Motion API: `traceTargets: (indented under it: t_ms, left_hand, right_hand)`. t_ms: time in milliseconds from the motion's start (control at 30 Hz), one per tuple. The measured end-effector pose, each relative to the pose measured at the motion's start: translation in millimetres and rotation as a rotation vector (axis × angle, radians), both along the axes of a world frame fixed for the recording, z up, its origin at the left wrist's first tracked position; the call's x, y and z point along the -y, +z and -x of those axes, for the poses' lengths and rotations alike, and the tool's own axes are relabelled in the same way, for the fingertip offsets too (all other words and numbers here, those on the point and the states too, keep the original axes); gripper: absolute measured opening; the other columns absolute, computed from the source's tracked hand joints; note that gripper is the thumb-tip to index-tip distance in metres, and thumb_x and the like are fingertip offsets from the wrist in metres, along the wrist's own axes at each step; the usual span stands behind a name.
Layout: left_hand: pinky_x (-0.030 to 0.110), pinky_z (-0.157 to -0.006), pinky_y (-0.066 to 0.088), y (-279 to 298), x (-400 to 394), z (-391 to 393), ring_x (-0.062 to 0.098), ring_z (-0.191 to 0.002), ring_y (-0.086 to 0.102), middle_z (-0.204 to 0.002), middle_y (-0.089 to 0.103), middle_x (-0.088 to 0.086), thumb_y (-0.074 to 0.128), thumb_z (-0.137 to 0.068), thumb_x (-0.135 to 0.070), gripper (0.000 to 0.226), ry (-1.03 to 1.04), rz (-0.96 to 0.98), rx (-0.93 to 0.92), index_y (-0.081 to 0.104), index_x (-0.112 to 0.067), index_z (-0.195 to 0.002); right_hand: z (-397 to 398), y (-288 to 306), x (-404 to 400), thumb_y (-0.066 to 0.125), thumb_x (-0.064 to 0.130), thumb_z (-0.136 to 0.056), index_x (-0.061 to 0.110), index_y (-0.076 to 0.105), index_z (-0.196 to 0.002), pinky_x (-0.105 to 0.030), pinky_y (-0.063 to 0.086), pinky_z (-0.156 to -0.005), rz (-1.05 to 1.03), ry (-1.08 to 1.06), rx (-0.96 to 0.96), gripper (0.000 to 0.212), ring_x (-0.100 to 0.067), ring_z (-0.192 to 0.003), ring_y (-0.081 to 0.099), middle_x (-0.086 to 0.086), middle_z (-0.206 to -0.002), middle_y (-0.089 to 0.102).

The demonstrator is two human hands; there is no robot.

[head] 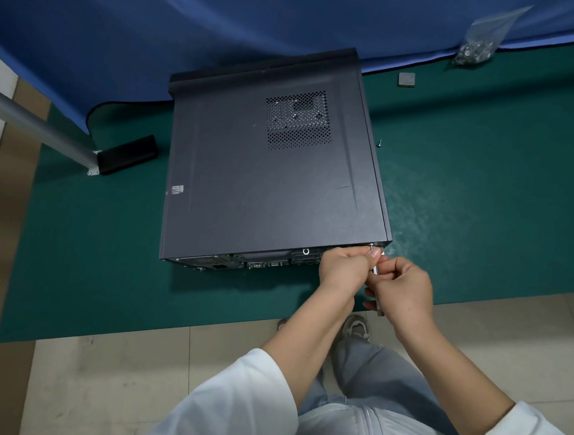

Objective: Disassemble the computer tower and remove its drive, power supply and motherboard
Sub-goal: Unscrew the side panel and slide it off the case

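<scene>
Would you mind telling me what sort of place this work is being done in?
Probably a makeshift repair or teardown area on an indoor floor: the computer tower lies on a green mat over floor tiles, with a bag of screws nearby.

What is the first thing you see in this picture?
The big dark computer tower lying on its side on the green mat fills the middle. At its near right corner both hands work together: the right hand grips a silvery screwdriver aimed at a screw, and the left hand pinches near its tip. A clear bag of screws lies far off at the top right.
</scene>
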State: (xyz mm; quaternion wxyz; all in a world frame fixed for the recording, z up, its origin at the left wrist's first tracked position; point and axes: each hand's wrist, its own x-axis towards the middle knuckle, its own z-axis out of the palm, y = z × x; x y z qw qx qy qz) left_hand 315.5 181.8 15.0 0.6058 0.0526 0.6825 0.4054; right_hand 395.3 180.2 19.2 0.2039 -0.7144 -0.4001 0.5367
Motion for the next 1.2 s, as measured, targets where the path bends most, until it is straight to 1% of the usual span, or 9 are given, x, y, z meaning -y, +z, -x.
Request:
traceTargets:
  t_ms: [200,300,367,500,633,767,867,1067,1200]
  left_hand:
    - [0.033,-0.093,0.051,2.6,0.8,2.5,0.018,-0.086,0.067,-0.078,0.072,0.001,0.072,-0.082,-0.009,0.01,-0.001,0.015,0.031,0.072,-0.013,-0.072]
    - [0.022,-0.078,0.053,4.0,2.4,5.6,0.013,-0.077,0.066,-0.083,0.074,0.005,0.075,-0.077,-0.008,0.002,0.019,0.003,0.027,0.073,-0.009,-0.078]
    - [0.016,-0.066,0.049,4.5,3.0,6.2,0.01,-0.074,0.065,-0.086,0.074,0.006,0.078,-0.074,-0.01,0.011,0.009,0.01,-0.011,0.075,-0.007,-0.085]
    - [0.019,-0.073,0.05,4.0,1.6,6.1,0.013,-0.082,0.069,-0.08,0.074,0.002,0.083,-0.068,-0.018,0.016,-0.023,0.03,-0.119,0.077,-0.013,-0.081]
    - [0.019,-0.068,0.051,4.5,1.1,6.5,0.011,-0.066,0.066,-0.066,0.072,-0.003,0.083,-0.065,-0.028,0.01,-0.061,0.06,-0.212,0.075,-0.023,-0.069]
    - [0.021,-0.05,0.046,10.4,0.6,5.9,0.016,-0.051,0.055,-0.066,0.07,0.005,0.079,-0.074,-0.016,0.013,-0.035,0.05,-0.085,0.071,-0.017,-0.063]
    - [0.015,-0.043,0.046,14.4,-0.8,7.3,0.01,-0.053,0.063,-0.066,0.071,-0.001,0.073,-0.08,-0.009,0.011,-0.007,0.054,0.005,0.069,-0.012,-0.07]
    - [0.014,-0.045,0.046,13.3,-2.2,8.7,0.003,-0.042,0.055,-0.069,0.069,-0.003,0.069,-0.085,-0.009,0.006,-0.037,0.059,0.035,0.07,-0.004,-0.087]
    - [0.018,-0.062,0.049,12.4,-4.3,8.0,0.006,-0.058,0.058,-0.075,0.068,-0.004,0.064,-0.089,-0.01,0.011,-0.044,0.08,0.091,0.07,-0.006,-0.097]
  right_hand:
    - [-1.6,1.9,0.6,0.071,0.004,-0.08,0.011,0.057,-0.069,-0.019,0.042,-0.035,0.0,-0.017,-0.026,0.019,-0.017,-0.047,0.063,-0.004,-0.058,0.061]
    - [-2.4,4.2,0.2,0.069,0.001,-0.081,0.006,0.06,-0.071,-0.02,0.045,-0.037,0.046,-0.075,-0.137,0.015,-0.012,-0.04,0.06,-0.003,-0.051,0.06]
    - [-3.1,5.5,0.4,0.068,0.0,-0.083,0.004,0.06,-0.073,-0.021,0.048,-0.039,0.063,-0.086,-0.179,0.013,-0.011,-0.04,0.06,-0.004,-0.052,0.061]
    - [-5.2,7.0,0.2,0.064,-0.001,-0.086,0.003,0.061,-0.073,-0.021,0.05,-0.041,0.066,-0.08,-0.216,0.014,-0.011,-0.041,0.06,-0.006,-0.054,0.061]
    - [-7.1,7.2,-1.1,0.06,-0.001,-0.088,0.003,0.061,-0.071,-0.02,0.049,-0.042,0.079,-0.039,-0.248,0.017,-0.012,-0.038,0.056,-0.007,-0.052,0.059]
    - [-17.2,9.9,-8.5,0.051,0.003,-0.095,-0.001,0.062,-0.078,-0.022,0.052,-0.048,0.212,0.143,-0.372,0.02,-0.011,-0.045,0.059,-0.011,-0.066,0.062]
    - [-29.0,13.0,-20.1,0.046,-0.001,-0.095,-0.005,0.066,-0.087,-0.026,0.057,-0.057,0.419,0.186,-0.56,0.022,-0.018,-0.062,0.068,-0.015,-0.076,0.07]
    - [-24.1,11.1,-24.0,0.052,-0.004,-0.092,-0.001,0.066,-0.083,-0.028,0.058,-0.055,0.376,0.208,-0.379,0.017,-0.017,-0.055,0.067,-0.011,-0.066,0.07]
    - [-24.5,9.7,-24.3,0.057,-0.002,-0.09,0.002,0.066,-0.08,-0.026,0.058,-0.053,0.309,0.225,-0.268,0.014,-0.015,-0.049,0.065,-0.007,-0.059,0.068]
